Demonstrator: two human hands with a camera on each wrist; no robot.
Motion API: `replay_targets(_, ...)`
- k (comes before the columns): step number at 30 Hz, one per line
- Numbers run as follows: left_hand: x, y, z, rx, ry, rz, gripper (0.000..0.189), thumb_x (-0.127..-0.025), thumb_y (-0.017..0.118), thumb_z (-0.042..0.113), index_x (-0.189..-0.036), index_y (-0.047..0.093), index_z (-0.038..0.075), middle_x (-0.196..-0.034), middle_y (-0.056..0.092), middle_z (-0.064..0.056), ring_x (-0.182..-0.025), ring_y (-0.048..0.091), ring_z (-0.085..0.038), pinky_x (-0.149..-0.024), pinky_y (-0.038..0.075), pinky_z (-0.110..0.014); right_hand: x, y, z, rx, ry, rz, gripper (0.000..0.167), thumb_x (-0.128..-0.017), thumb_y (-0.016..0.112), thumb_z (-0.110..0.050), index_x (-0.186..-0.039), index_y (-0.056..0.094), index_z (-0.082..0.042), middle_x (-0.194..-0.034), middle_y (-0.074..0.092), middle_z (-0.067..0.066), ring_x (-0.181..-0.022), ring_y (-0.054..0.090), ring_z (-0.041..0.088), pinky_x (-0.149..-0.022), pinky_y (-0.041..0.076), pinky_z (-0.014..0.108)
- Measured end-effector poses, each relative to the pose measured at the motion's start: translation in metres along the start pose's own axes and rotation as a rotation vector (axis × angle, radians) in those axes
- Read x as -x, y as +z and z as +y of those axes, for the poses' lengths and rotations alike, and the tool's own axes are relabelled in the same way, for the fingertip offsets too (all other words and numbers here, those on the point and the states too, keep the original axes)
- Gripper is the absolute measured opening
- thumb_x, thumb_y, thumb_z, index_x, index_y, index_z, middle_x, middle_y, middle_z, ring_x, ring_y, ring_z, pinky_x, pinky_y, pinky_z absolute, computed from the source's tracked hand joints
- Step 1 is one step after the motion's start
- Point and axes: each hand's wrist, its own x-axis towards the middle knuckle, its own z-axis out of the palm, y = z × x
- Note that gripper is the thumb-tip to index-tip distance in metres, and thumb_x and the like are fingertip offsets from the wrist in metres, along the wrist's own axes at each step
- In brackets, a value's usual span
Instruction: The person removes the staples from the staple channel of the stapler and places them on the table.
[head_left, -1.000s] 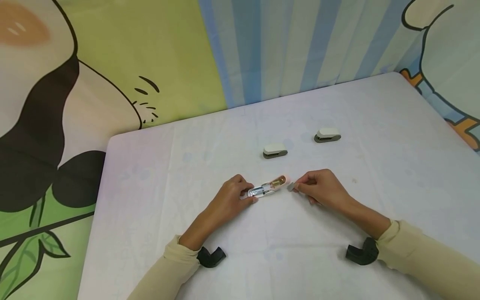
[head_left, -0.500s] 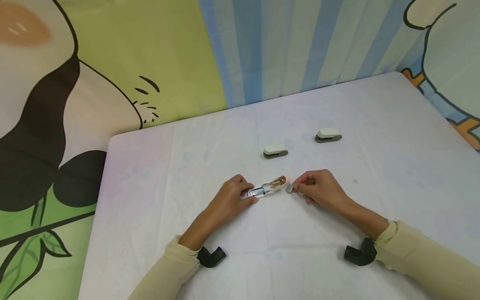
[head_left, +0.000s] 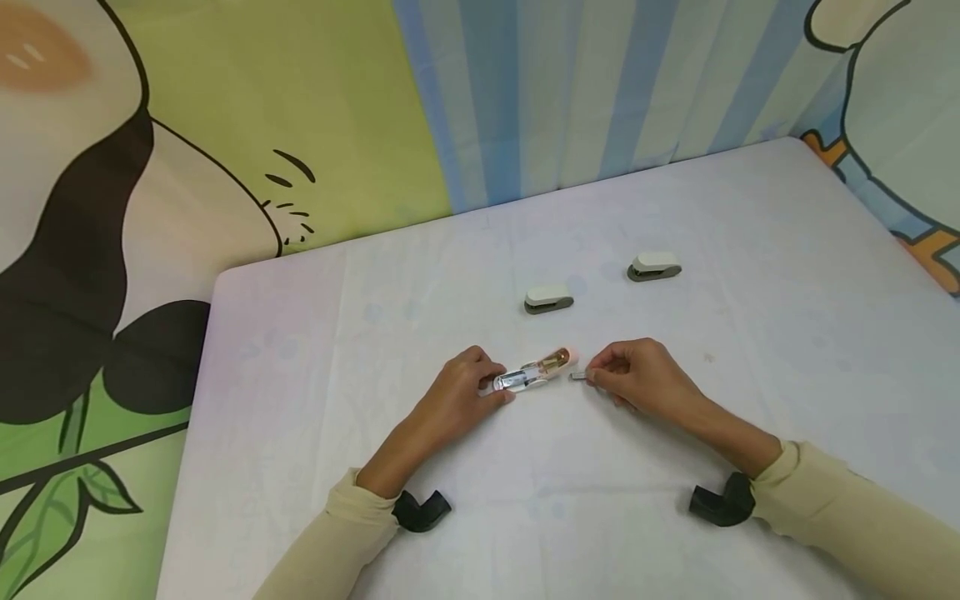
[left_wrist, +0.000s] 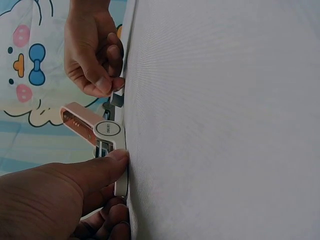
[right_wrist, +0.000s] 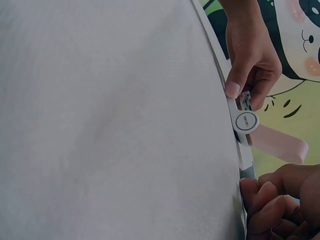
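While stapler (head_left: pixel 534 372) stays open, grey strip (head_left: pixel 577 376) turned

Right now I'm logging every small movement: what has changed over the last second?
In the head view, the small grey strip pinched in the right hand's grip has turned from slanted to nearly level. Nothing was newly taken or released. The left hand's grip stays on the open stapler; the nearer closed stapler and farther one stayed put.

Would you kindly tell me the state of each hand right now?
Left hand: holding the opened, slim white-and-pink stapler.
Right hand: pinching a small, grey, metallic-looking strip.
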Motion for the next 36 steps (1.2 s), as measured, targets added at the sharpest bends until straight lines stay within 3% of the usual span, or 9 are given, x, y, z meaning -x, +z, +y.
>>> replay_targets(9,-0.0007,-0.0011,0.0002,0.010,-0.001,0.003,0.027,-0.082,0.079,0.010,-0.105,0.072,-0.002,-0.086,0.054,-0.003,-0.074,0.049,-0.013,-0.063,0.043,-0.025,-0.0020,0.0014,0.0001,0.004,-0.026,-0.036,0.023,-0.086,0.069,-0.004,-0.109,0.066,-0.003,-0.073,0.063,0.003,-0.047,0.052,0.017,-0.043,0.041,0.028)
replay_targets(14,-0.0011,-0.0016,0.0011,0.011,0.000,0.004,0.028,-0.081,0.080,0.010,-0.105,0.072,-0.002,-0.086,0.055,-0.003,-0.074,0.049,-0.013,-0.064,0.044,-0.025,-0.0041,0.0035,0.0005,0.078,-0.050,-0.019,0.028,-0.088,0.070,-0.007,-0.115,0.067,-0.004,-0.070,0.061,0.000,-0.048,0.051,0.015,-0.045,0.039,0.027)
replay_targets(20,-0.0011,-0.0017,0.0007,0.000,-0.004,-0.001,0.027,-0.082,0.080,0.011,-0.105,0.072,-0.001,-0.086,0.054,-0.002,-0.074,0.048,-0.012,-0.064,0.044,-0.025,-0.0078,0.0075,-0.0018,0.232,-0.142,0.062,0.018,-0.086,0.071,-0.007,-0.104,0.073,-0.005,-0.067,0.057,-0.006,-0.061,0.048,0.012,-0.057,0.039,0.028)
replay_targets(24,-0.0008,-0.0013,0.0004,0.003,0.001,-0.004,0.028,-0.082,0.079,0.011,-0.105,0.072,-0.002,-0.086,0.055,-0.003,-0.075,0.049,-0.012,-0.064,0.044,-0.025,-0.0082,0.0085,-0.0044,0.283,-0.183,0.080,0.010,-0.085,0.072,-0.006,-0.095,0.073,-0.007,-0.066,0.057,-0.008,-0.061,0.049,0.010,-0.058,0.040,0.028)
replay_targets(36,0.0001,-0.0014,0.0014,0.011,0.001,-0.004,0.028,-0.081,0.080,0.011,-0.104,0.072,-0.001,-0.087,0.056,-0.004,-0.075,0.049,-0.013,-0.065,0.044,-0.026,-0.0089,0.0038,-0.0069,0.345,-0.247,0.011,0.015,-0.088,0.067,-0.004,-0.101,0.073,-0.002,-0.073,0.061,-0.007,-0.062,0.047,0.009,-0.059,0.040,0.028)
